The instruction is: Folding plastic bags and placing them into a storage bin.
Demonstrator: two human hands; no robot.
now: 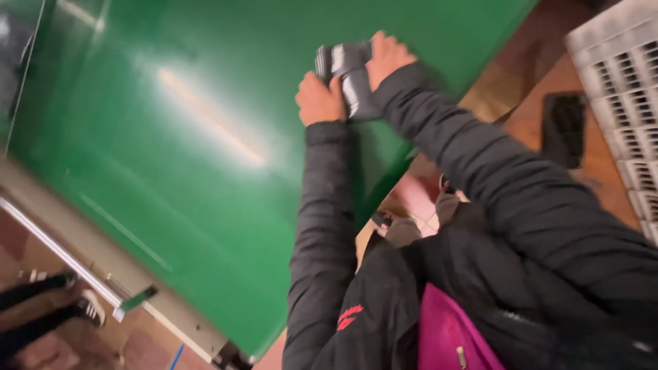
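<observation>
A folded grey and white striped cloth [348, 74] lies on the green table [171, 137] near its far edge. My left hand [319, 100] is closed on the cloth's near side. Over the cloth's other end lies my right hand [388, 57], pressing it flat, fingers curled over the top. Both arms are in black padded sleeves and reach out over the table. The picture is tilted and blurred.
A white slatted plastic crate [625, 89] stands at the right on a brown floor, with a dark mat [563, 127] beside it. Another person's shoes [65, 301] show at the bottom left. A pink bag [449, 336] hangs at my front.
</observation>
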